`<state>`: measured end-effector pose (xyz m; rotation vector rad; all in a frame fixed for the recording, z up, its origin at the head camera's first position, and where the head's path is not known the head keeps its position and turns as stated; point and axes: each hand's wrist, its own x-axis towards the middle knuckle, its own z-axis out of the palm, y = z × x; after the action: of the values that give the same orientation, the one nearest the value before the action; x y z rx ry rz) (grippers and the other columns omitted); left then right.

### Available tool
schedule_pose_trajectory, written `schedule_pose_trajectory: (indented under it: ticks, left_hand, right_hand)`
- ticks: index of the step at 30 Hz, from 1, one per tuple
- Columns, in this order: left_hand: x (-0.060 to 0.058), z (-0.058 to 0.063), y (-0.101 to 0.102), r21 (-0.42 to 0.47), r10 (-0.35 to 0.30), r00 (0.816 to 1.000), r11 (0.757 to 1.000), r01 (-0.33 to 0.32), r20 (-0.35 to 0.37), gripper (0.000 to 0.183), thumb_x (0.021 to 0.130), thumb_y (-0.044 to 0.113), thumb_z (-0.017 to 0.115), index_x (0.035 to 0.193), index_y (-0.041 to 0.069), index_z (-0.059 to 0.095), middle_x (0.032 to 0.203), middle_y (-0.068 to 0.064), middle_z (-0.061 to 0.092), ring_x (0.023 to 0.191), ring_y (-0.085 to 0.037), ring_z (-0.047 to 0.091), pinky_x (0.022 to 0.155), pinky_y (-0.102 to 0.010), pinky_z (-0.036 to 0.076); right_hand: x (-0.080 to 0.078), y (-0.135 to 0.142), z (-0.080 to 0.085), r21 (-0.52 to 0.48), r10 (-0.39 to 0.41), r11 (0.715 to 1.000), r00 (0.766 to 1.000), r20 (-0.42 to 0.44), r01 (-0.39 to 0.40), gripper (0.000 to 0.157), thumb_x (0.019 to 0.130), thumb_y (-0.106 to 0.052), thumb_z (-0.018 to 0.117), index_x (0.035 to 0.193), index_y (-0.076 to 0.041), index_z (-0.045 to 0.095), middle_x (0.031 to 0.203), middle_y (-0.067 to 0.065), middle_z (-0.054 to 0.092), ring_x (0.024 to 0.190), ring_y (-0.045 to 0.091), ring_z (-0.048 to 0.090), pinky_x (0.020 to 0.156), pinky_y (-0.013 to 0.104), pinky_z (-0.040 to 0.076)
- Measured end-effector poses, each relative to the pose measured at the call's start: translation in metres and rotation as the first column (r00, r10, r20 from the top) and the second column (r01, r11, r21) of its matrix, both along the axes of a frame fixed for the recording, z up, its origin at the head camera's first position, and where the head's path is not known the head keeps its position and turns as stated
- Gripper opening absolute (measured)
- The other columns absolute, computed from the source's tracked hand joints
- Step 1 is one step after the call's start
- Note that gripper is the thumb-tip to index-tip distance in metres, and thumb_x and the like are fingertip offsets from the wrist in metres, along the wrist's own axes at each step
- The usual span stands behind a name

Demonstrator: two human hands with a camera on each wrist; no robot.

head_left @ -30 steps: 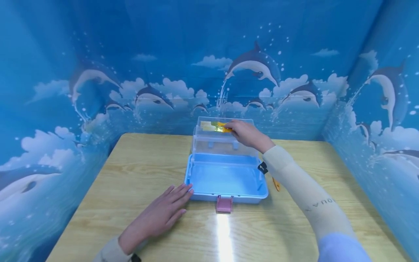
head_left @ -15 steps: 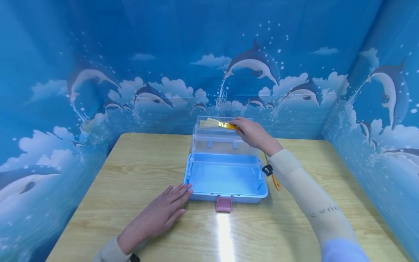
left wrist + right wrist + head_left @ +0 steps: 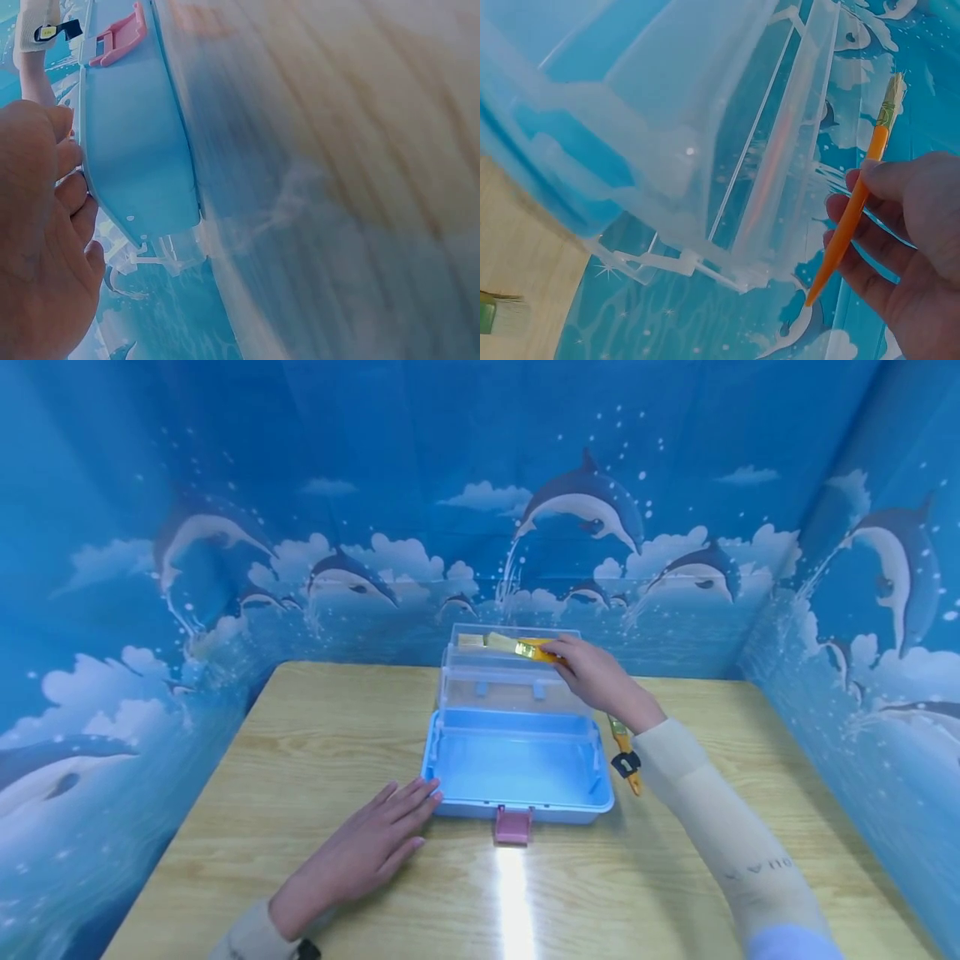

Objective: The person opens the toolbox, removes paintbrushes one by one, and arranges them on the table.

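Note:
My right hand (image 3: 600, 677) pinches a paintbrush (image 3: 851, 210) by its orange handle, pale bristles pointing left in the head view. It is at the raised clear tray (image 3: 517, 672) of a blue storage box (image 3: 521, 772). Another brush (image 3: 471, 641) shows its pale bristles in the upper tray; in the right wrist view its orange handle (image 3: 772, 165) looks blurred through the plastic. My left hand (image 3: 367, 843) has its fingers extended, fingertips touching the box's front left corner. In the left wrist view those fingers lie against the blue box wall (image 3: 135, 142).
A third paintbrush (image 3: 622, 743) lies on the wooden table (image 3: 337, 727) just right of the box, partly behind my right wrist strap. The pink latch (image 3: 513, 827) hangs down at the box front. A dolphin-print curtain (image 3: 390, 485) stands behind and at both sides.
My right hand has shifted right with the paintbrush, its bristles sliding away from those of the brush in the tray. More of the table brush shows. The left hand stays put.

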<state>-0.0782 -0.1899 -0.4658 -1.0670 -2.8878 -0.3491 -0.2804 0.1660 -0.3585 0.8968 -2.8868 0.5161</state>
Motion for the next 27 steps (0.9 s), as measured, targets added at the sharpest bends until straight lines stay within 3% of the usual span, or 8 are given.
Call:
schedule_pose_trajectory:
  ticks: [1, 8, 10, 16, 23, 27]
  left_hand:
    - [0.000, 0.000, 0.000, 0.001, 0.000, 1.000, 1.000, 0.000, -0.001, 0.058, 0.110, 0.038, 0.042, 0.162, 0.020, 0.026, 0.170, 0.006, 0.017, 0.156, -0.016, 0.018, 0.129, -0.033, -0.002]
    - [0.000, -0.001, 0.001, 0.003, -0.009, 0.999, 1.000, 0.009, -0.038, 0.058, 0.109, 0.036, 0.044, 0.162, 0.018, 0.028, 0.169, 0.003, 0.021, 0.156, -0.018, 0.022, 0.127, -0.048, 0.018]
    - [0.000, -0.001, 0.002, 0.009, -0.009, 0.999, 1.000, 0.009, -0.046, 0.058, 0.109, 0.035, 0.046, 0.161, 0.018, 0.029, 0.169, 0.002, 0.022, 0.155, -0.019, 0.023, 0.127, -0.047, 0.018]
    - [0.002, -0.002, 0.002, 0.027, -0.006, 0.998, 1.000, 0.008, -0.056, 0.058, 0.108, 0.034, 0.048, 0.161, 0.017, 0.031, 0.168, 0.001, 0.025, 0.154, -0.020, 0.025, 0.129, -0.035, 0.004]
    - [0.002, 0.000, 0.002, 0.028, -0.003, 0.997, 1.000, 0.005, -0.073, 0.058, 0.108, 0.035, 0.047, 0.160, 0.016, 0.032, 0.168, 0.000, 0.027, 0.153, -0.022, 0.029, 0.124, -0.051, 0.025]
    - [0.002, -0.001, 0.002, 0.028, -0.005, 0.998, 1.000, 0.007, -0.070, 0.058, 0.109, 0.035, 0.046, 0.161, 0.016, 0.031, 0.168, 0.000, 0.026, 0.154, -0.022, 0.028, 0.126, -0.049, 0.022]
  right_hand:
    - [0.001, 0.002, 0.000, -0.007, -0.007, 1.000, 1.000, -0.002, 0.007, 0.038, 0.102, -0.005, 0.061, 0.140, -0.005, 0.060, 0.129, 0.013, 0.064, 0.117, 0.030, 0.063, 0.100, 0.048, 0.056]
    - [0.011, 0.013, -0.007, -0.080, -0.053, 0.995, 0.999, 0.005, 0.053, 0.041, 0.101, -0.005, 0.062, 0.142, -0.009, 0.059, 0.127, 0.010, 0.064, 0.114, 0.028, 0.063, 0.099, 0.048, 0.057]
    - [0.014, 0.015, -0.008, -0.099, -0.059, 0.993, 0.998, 0.007, 0.059, 0.041, 0.101, -0.005, 0.062, 0.142, -0.009, 0.059, 0.128, 0.010, 0.064, 0.117, 0.029, 0.062, 0.100, 0.049, 0.057]
    - [0.022, 0.024, -0.011, -0.138, -0.076, 0.987, 0.997, 0.019, 0.078, 0.040, 0.103, -0.004, 0.058, 0.143, -0.007, 0.058, 0.129, 0.013, 0.063, 0.118, 0.032, 0.062, 0.098, 0.050, 0.057]
    - [0.028, 0.036, -0.016, -0.179, -0.092, 0.980, 0.996, 0.003, 0.091, 0.040, 0.103, -0.004, 0.057, 0.144, -0.005, 0.056, 0.127, 0.016, 0.063, 0.113, 0.033, 0.063, 0.092, 0.050, 0.059]
    - [0.030, 0.043, -0.019, -0.206, -0.091, 0.975, 0.996, -0.022, 0.084, 0.040, 0.103, -0.004, 0.057, 0.143, -0.004, 0.057, 0.126, 0.017, 0.063, 0.109, 0.033, 0.064, 0.088, 0.049, 0.060]
